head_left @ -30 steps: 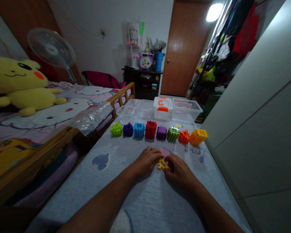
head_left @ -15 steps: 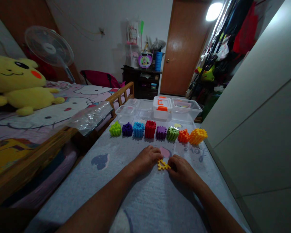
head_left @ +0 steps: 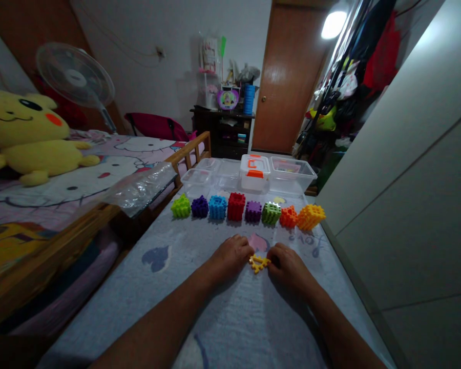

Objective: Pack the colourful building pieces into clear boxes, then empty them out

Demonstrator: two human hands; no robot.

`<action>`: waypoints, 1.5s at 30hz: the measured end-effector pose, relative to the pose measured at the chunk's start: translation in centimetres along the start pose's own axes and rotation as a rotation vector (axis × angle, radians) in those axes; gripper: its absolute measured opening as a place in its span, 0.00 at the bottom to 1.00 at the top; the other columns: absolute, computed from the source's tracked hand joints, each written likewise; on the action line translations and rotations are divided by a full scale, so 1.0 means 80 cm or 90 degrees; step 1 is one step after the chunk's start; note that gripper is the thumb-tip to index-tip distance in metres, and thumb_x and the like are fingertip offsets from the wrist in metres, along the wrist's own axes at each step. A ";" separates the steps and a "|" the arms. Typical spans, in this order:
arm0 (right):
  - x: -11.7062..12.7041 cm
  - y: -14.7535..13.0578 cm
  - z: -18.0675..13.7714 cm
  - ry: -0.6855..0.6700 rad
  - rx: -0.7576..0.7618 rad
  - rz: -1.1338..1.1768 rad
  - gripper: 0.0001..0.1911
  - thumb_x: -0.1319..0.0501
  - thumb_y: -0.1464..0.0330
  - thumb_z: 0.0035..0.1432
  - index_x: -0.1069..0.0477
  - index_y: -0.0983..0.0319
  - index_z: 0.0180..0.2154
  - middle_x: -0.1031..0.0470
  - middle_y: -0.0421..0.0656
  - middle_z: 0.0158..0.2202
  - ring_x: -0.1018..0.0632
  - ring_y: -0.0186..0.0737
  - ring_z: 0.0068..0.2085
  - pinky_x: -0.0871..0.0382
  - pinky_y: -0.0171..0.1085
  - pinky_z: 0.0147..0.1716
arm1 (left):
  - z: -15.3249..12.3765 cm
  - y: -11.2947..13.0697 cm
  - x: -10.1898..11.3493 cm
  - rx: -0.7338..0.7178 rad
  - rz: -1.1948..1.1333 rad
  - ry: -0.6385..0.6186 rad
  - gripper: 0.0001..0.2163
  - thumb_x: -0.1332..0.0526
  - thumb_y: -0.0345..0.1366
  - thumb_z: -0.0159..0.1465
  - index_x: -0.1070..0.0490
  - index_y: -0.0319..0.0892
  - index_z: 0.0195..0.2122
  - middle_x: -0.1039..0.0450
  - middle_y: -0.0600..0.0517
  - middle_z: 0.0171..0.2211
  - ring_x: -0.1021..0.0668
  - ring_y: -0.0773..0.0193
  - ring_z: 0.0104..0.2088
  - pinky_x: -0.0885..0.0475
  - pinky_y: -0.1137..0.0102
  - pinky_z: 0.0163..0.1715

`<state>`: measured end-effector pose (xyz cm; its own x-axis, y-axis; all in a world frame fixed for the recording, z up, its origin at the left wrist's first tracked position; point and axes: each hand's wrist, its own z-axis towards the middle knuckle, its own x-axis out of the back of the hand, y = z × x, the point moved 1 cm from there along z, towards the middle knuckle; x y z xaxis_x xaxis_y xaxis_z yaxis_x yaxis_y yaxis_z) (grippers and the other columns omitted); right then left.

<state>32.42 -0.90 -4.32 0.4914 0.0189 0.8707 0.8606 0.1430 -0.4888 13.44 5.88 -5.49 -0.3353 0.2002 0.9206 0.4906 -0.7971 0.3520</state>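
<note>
Yellow triangular piece (head_left: 258, 267), lower centre of frame, sits between left hand (head_left: 235, 252) and right hand (head_left: 287, 264), each pinching a corner, grip narrow. Turned since half a second ago: one corner points down-frame where a flat edge lay. Likely still being oriented, apart from the coloured block row (head_left: 253, 211) above.

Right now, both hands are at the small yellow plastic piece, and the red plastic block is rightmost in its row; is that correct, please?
Not quite: the head view shows the red block fourth from the left. The left hand and right hand are at the small yellow piece.
</note>
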 end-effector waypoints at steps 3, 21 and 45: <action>-0.002 0.001 0.002 0.009 -0.006 -0.011 0.06 0.44 0.77 0.49 0.30 0.63 0.28 0.31 0.42 0.29 0.30 0.37 0.31 0.40 0.34 0.32 | -0.001 0.001 -0.001 0.013 -0.015 0.003 0.08 0.44 0.33 0.68 0.25 0.42 0.38 0.27 0.48 0.37 0.28 0.60 0.41 0.33 0.66 0.43; 0.162 0.105 0.021 0.364 -0.332 -0.037 0.11 0.41 0.63 0.48 0.26 0.63 0.28 0.24 0.43 0.25 0.25 0.38 0.27 0.39 0.34 0.27 | -0.013 -0.012 0.002 0.064 -0.170 0.155 0.23 0.42 0.27 0.60 0.35 0.40 0.57 0.30 0.43 0.52 0.30 0.54 0.53 0.34 0.54 0.57; 0.134 0.142 0.029 0.342 -0.375 0.005 0.26 0.39 0.63 0.46 0.30 0.69 0.47 0.23 0.51 0.41 0.23 0.41 0.35 0.32 0.36 0.35 | -0.015 -0.014 0.003 0.086 -0.150 0.131 0.23 0.42 0.28 0.59 0.34 0.41 0.57 0.29 0.43 0.53 0.29 0.53 0.53 0.34 0.54 0.57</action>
<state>47.19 3.22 -0.40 0.3655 -0.4839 0.7952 0.7120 -0.4050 -0.5737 11.87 6.17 -5.91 -0.6010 0.2394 0.7626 0.4782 -0.6568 0.5831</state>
